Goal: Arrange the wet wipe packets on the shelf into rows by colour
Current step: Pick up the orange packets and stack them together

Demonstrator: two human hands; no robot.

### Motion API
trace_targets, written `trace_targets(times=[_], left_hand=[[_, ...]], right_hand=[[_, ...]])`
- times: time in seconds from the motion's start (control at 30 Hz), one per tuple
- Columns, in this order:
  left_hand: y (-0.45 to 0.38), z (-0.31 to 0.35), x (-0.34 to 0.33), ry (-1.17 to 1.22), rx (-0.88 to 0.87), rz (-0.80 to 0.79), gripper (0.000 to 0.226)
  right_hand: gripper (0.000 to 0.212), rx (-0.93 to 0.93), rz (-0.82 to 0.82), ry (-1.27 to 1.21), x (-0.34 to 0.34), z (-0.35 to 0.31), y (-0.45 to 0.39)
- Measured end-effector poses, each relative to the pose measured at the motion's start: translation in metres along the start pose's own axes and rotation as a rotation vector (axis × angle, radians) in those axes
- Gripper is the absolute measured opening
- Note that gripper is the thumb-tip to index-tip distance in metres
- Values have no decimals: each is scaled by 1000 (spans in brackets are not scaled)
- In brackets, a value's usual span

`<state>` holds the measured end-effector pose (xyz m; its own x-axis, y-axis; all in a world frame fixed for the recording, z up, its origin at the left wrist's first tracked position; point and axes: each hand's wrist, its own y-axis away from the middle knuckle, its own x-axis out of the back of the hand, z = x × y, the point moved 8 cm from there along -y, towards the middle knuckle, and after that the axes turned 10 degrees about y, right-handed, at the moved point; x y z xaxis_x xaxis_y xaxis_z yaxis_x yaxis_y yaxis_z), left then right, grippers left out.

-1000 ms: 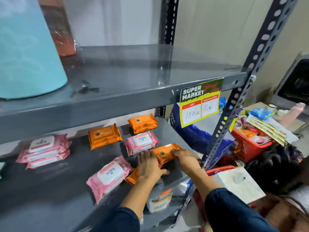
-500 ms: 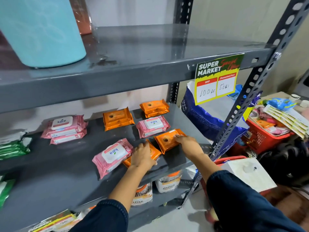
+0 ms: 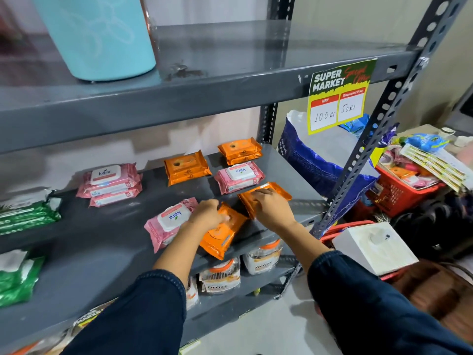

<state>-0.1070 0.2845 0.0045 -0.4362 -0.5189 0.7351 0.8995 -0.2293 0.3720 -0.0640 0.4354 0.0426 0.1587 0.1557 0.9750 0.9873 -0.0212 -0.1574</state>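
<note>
On the grey middle shelf [image 3: 102,247] lie wet wipe packets in orange, pink and green. My left hand [image 3: 207,213] rests on an orange packet [image 3: 220,237] near the front edge, next to a pink packet [image 3: 169,224]. My right hand [image 3: 271,208] presses on another orange packet [image 3: 273,192] to its right. Behind lie a pink packet [image 3: 239,176], a small orange stack [image 3: 240,151] and a single orange packet [image 3: 186,167]. A pink stack [image 3: 110,183] sits at the back left. Green packets [image 3: 25,213] lie at the far left, with more green packets [image 3: 15,275] below them.
A teal container [image 3: 99,34] stands on the upper shelf. A price sign [image 3: 337,96] hangs from that shelf's edge. Jars [image 3: 261,260] sit on the lower shelf. Right of the rack are a blue bag [image 3: 314,162], a red basket [image 3: 399,190] and a white box [image 3: 373,247].
Both hands stay on their orange packets. The right one's packet has slid a little back and right; the left one's packet shows further out from under the hand. The view has shifted left, revealing green packets.
</note>
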Motion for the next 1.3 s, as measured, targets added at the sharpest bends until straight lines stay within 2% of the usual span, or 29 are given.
trace_targets(times=[0.1,0.2,0.3,0.4,0.57,0.73,0.8,0.9,1.03,1.17,1.3], left_hand=[[0,-5,19,-47,39,103,40],[0,-1,33,-69,-22,199,30],[-2,8,27,-54,-190,100,39],[0,8,13,-163,-303,-60,47],[8,-5,6,-306,-320,-117,57],[14,-18,-3,-312,-288,-139,82],[17,-18,-5,-322,-282,-130,84],[21,-11,-4,-325,-333,-70,82],[27,-9,-5,-252,-382,-46,65],[30,-5,15,-45,-365,46,60],[29,27,17,13,-387,170,53]], right_hand=[[24,-84,5,-65,3,-33,6],[48,-228,-136,-92,-15,-56,14],[86,-286,-305,-10,-40,-77,24],[100,-267,-339,69,-52,-87,26],[86,-153,-317,-14,-48,-81,23],[87,-161,-229,8,-35,-55,42],[88,-166,-243,38,-38,-53,51],[79,-175,-263,28,-40,-53,55],[64,-149,-259,0,-30,-51,49],[71,-51,-256,-43,-8,-39,30],[74,86,-245,22,24,-15,0]])
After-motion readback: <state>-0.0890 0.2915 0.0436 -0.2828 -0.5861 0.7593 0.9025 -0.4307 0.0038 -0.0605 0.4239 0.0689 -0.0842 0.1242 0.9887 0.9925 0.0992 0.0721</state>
